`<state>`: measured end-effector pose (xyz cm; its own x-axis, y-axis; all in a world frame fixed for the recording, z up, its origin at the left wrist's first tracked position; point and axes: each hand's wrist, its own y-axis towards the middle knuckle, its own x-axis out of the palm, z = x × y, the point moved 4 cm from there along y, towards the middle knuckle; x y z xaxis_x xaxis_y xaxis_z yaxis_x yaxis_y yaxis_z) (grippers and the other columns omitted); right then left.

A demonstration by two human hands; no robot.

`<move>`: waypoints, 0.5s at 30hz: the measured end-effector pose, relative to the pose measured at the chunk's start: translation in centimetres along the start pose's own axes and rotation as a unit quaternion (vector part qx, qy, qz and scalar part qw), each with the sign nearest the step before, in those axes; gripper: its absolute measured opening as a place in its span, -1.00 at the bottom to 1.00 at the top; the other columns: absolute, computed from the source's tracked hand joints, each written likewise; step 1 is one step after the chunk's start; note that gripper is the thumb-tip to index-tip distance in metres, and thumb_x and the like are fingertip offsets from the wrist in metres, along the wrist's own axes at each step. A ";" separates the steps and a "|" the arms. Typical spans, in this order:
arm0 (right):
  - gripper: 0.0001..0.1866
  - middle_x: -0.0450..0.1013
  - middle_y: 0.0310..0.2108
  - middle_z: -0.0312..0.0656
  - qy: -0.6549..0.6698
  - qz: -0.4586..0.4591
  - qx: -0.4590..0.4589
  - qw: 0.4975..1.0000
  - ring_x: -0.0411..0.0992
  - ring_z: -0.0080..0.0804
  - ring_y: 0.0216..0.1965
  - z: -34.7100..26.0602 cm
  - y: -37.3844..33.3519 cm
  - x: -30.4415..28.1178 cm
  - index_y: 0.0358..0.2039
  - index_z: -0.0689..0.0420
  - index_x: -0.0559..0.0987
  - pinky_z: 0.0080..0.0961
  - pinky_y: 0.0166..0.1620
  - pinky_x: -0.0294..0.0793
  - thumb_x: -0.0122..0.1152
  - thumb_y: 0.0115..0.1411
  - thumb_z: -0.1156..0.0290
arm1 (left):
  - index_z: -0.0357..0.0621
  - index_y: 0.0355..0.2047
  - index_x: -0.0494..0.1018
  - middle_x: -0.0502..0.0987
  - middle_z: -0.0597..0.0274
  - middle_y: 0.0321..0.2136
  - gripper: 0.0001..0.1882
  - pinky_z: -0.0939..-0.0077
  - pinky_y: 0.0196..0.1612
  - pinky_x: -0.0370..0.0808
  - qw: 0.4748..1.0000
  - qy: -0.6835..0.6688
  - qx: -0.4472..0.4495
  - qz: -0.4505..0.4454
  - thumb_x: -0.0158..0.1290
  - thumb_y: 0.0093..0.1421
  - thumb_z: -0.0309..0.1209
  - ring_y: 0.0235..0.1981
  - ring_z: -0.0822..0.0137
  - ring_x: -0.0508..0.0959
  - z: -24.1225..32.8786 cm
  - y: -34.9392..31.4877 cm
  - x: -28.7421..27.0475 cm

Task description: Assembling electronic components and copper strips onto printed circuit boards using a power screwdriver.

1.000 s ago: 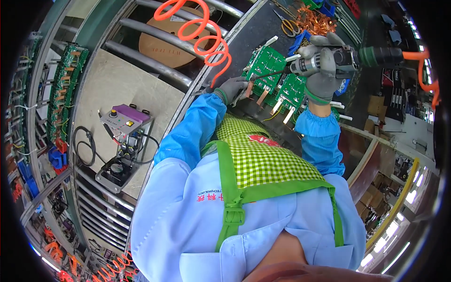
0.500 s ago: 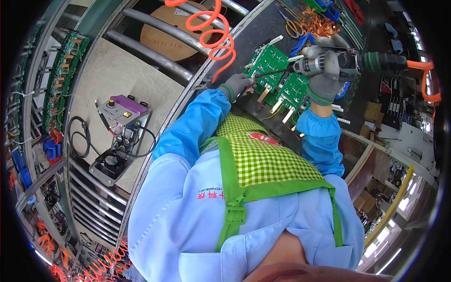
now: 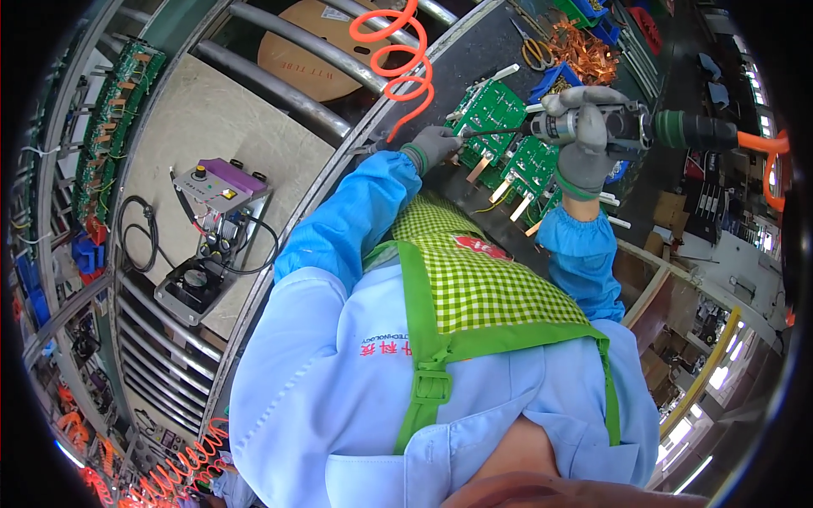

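Note:
My right hand [image 3: 584, 140], in a grey glove, is wrapped round a power screwdriver [image 3: 622, 127] with a metal front end. The tool lies nearly level, its long thin bit [image 3: 495, 131] pointing left across the green circuit boards [image 3: 491, 110]. At the bit's tip are the closed fingers of my left hand [image 3: 434, 148], also gloved in grey. What they pinch, if anything, is too small to make out. Copper strips [image 3: 479, 167] and pale strips [image 3: 522, 205] stick out from the boards' near edge.
Beyond the boards lie scissors [image 3: 536, 52], a heap of copper pieces [image 3: 584, 55] and a blue bin [image 3: 555, 80] of small parts. An orange coiled hose [image 3: 406, 85] hangs at the left. A device with a purple panel [image 3: 224, 182] stands on the board over the rollers.
The view has shifted slightly. The screwdriver's bit lies flatter than before, its tip still by my left fingers. My right hand keeps its hold on the tool.

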<state>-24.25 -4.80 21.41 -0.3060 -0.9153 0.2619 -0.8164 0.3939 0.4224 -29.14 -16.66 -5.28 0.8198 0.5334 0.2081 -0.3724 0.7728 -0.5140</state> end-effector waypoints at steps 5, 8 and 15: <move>-0.69 0.42 -0.29 -0.13 0.066 -0.040 0.003 0.997 0.39 -0.36 -0.37 0.6 0.0 -0.7 -0.15 0.22 0.37 -0.33 -0.22 0.39 0.15 0.07 0.47 | -0.19 -0.40 0.48 0.49 0.31 -0.60 -0.77 0.62 -0.55 0.34 1.000 -0.001 -0.005 0.011 0.00 0.13 -0.26 -0.59 0.51 0.45 -0.3 0.5 -0.1; -0.70 0.43 -0.30 -0.11 0.045 -0.003 0.014 0.999 0.42 -0.34 -0.36 0.7 -0.2 -0.4 -0.17 0.20 0.39 -0.38 -0.27 0.44 0.16 0.06 0.48 | -0.19 -0.40 0.48 0.49 0.31 -0.60 -0.77 0.62 -0.55 0.34 1.000 -0.010 -0.010 0.004 0.00 0.13 -0.26 -0.60 0.51 0.45 0.0 0.0 -0.1; -0.64 0.43 -0.27 -0.06 -0.011 0.026 -0.027 0.999 0.44 -0.32 -0.37 -0.1 0.0 0.1 -0.14 0.21 0.39 -0.36 -0.29 0.47 0.22 0.04 0.43 | -0.20 -0.37 0.48 0.50 0.29 -0.58 -0.77 0.64 -0.52 0.36 0.999 -0.030 -0.014 0.010 0.01 0.12 -0.28 -0.59 0.49 0.46 0.2 0.0 -0.1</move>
<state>-24.28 -4.85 21.50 -0.3588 -0.8950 0.2649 -0.7722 0.4441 0.4545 -29.30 -16.68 -5.11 0.7848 0.5686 0.2464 -0.3755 0.7526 -0.5409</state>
